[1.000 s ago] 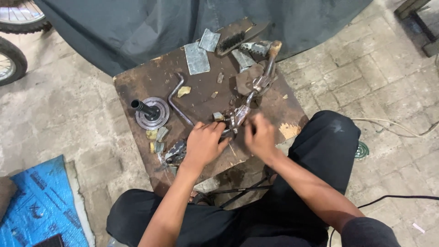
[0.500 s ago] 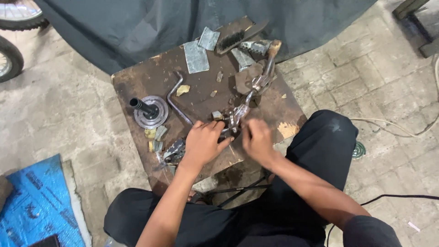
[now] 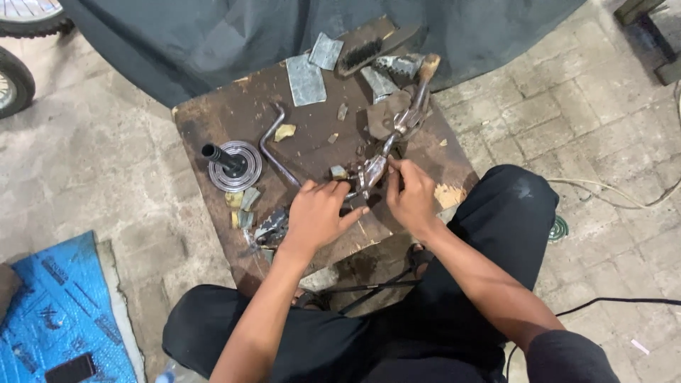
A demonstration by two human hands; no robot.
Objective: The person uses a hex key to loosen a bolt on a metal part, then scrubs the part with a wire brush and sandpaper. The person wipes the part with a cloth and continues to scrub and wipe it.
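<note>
Dark tarp (image 3: 234, 35) fills the upper frame; blue sheet (image 3: 57, 319) lower left. Brown wooden worktop (image 3: 213, 124) sits frame centre. A long chromed metal lever assembly (image 3: 397, 128) runs from upper right down to centre. Left hand (image 3: 316, 216), fingers curled, presses its lower end. Right hand (image 3: 410, 195) has shifted up since half a second ago; its fingers now pinch the assembly's middle. Ribbed metal disc (image 3: 235, 167) with black stub sits left, unmoved.

Soft, even daylight, faint shadows, sharp focus, slight wide-angle edge stretch.
</note>
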